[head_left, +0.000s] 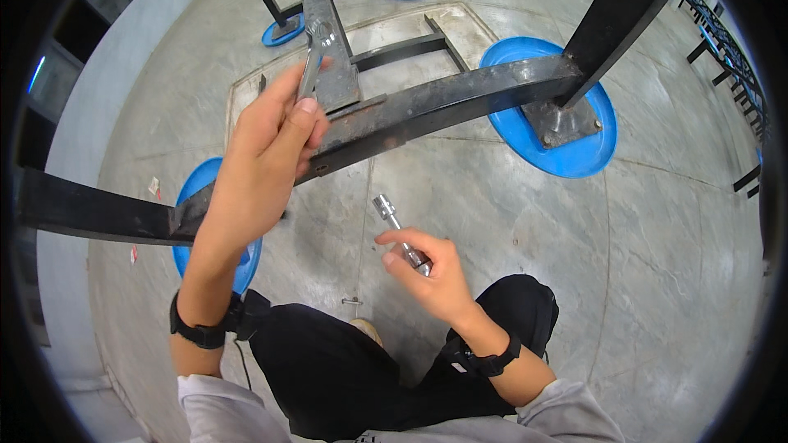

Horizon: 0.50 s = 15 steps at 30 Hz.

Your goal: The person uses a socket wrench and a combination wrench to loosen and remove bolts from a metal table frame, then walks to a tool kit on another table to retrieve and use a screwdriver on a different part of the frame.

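Black-trousered knees (361, 369) of the crouching person sit closest to the lens, with both wrists strapped in dark bands just above them. Right hand (431, 267) is closed around the shank of a chrome socket driver (394, 226), thumb and fingers pinching it low so the socket end points up and away, clear of the grip. Left hand (275, 135), raised higher and farther out, is closed on a slim metal wrench (312, 61), held near its lower end so the head reaches up against the rusty black steel beam (435, 102). That beam runs just beyond the left fingers and crosses to a black upright post (624, 8), which stands on a blue round base plate (566, 127). A small bolt-like piece (351, 301) lies on the concrete floor (657, 279) between the hands and the knees.
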Motion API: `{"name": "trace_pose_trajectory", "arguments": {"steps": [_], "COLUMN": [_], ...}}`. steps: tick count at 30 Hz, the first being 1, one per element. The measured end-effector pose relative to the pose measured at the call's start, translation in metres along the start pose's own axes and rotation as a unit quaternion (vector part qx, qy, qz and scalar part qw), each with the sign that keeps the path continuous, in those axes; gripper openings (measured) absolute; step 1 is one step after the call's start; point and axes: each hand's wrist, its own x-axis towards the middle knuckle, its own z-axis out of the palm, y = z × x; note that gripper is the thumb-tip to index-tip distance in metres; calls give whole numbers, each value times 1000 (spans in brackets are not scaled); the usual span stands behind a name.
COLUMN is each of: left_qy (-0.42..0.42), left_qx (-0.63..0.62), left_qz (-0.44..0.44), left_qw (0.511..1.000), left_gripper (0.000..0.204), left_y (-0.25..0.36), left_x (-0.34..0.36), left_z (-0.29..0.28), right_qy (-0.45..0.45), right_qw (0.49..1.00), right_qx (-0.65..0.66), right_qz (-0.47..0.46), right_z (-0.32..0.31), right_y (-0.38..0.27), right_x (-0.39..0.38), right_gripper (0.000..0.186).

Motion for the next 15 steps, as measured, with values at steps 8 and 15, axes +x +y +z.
{"name": "trace_pose_trajectory", "arguments": {"steps": [8,15], "left_qy": [-96,-268], "left_qx": [574,773], "left_qz": [219,76], "left_qw": [783,570], "left_gripper": [23,25], "left_y": [10,34], "left_x": [72,114], "left_z": [-31,26], "right_qy": [-19,-49], "right_qw": [999,995], "right_qx": [-48,-79], "right_qz": [6,30], "right_z": [1,3], "right_y": [-5,4], "right_x": [-5,-3], "right_gripper": [18,19]}}
